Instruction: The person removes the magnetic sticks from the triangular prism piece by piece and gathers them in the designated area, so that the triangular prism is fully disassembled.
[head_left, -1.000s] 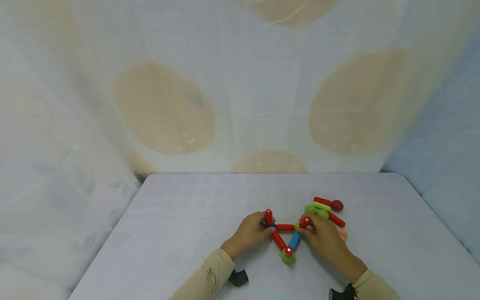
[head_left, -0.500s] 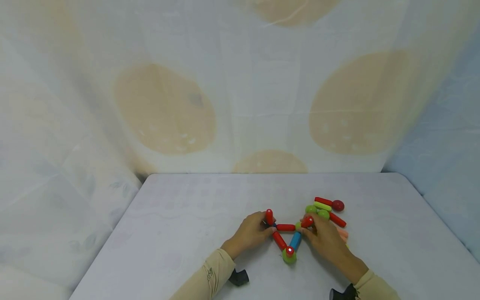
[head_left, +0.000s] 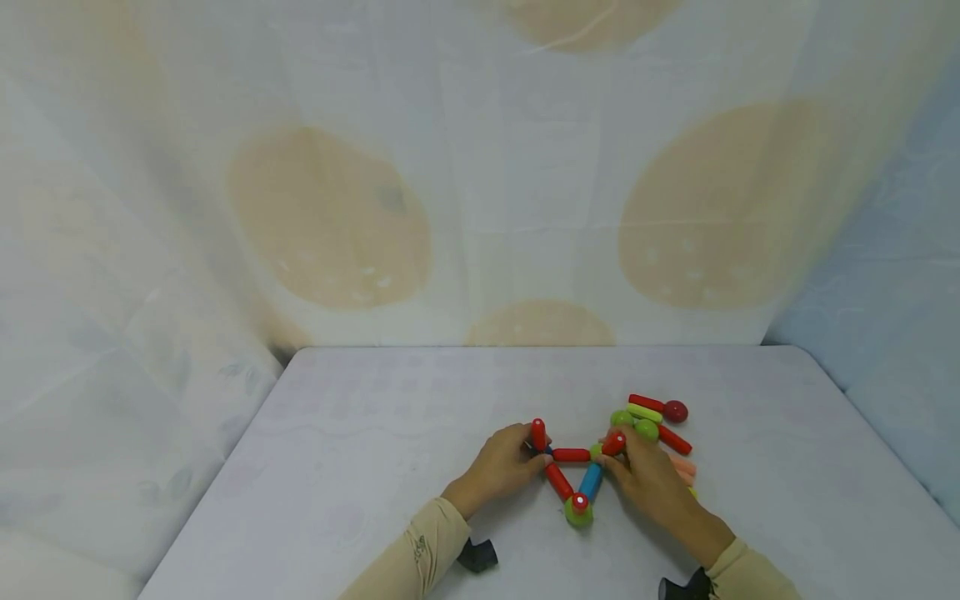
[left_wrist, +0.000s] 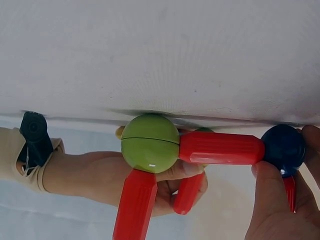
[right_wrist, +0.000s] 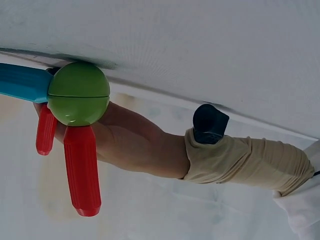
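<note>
The left hand [head_left: 504,465] pinched a dark blue ball [left_wrist: 284,148] at one corner of a flat triangle of magnetic rods and balls lying on the white table [head_left: 360,467], with an upright red rod [head_left: 537,433] rising beside its fingertips. The right hand [head_left: 651,479] gripped the opposite corner, fingers curled round a green ball [left_wrist: 150,143] and the short red rod [head_left: 613,442] standing from it. Between the two grips ran a horizontal red rod [head_left: 572,455]; nearer the person, a blue rod [head_left: 590,481] and another red rod [head_left: 558,481] met at a second green ball [head_left: 577,512].

The joints probably held only by magnetism, so an uneven pull from either hand could part a corner or topple the upright rods.

Beyond the right hand lay a heap of loose pieces [head_left: 651,417], partly hidden behind its fingers. Both wrist views appeared inverted and very close, cutting off most of the structure.
</note>
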